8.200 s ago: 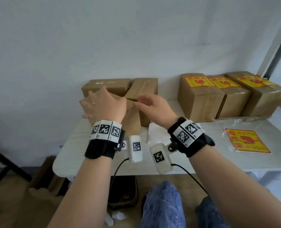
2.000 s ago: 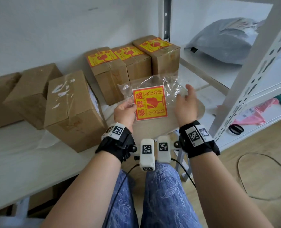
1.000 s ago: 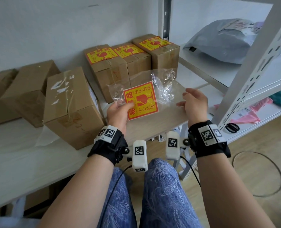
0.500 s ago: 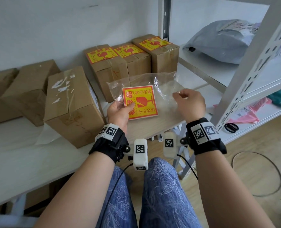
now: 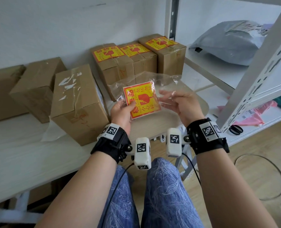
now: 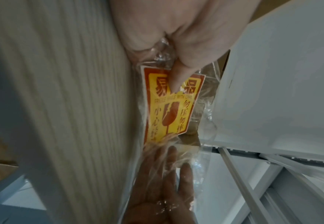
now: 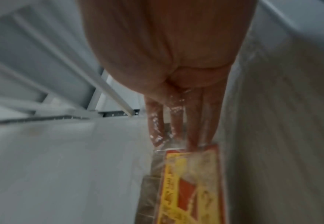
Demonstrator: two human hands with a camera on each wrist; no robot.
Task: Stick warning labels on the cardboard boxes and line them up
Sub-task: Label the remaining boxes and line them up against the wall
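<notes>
Labels point(image 5: 141, 100): thin, floppy, in slippery bag point(image 5: 166, 83); take by an edge.
Left hand point(image 5: 121, 112): pinching labels.
Right hand point(image 5: 181, 104): fingers straight, inside bag.

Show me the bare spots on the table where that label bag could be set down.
Bare tabletop lies in front of the unlabelled box, toward the near edge. A smaller patch sits under the hands, beside that box. The back is crowded: three labelled boxes along the wall, plain boxes to their left.
</notes>
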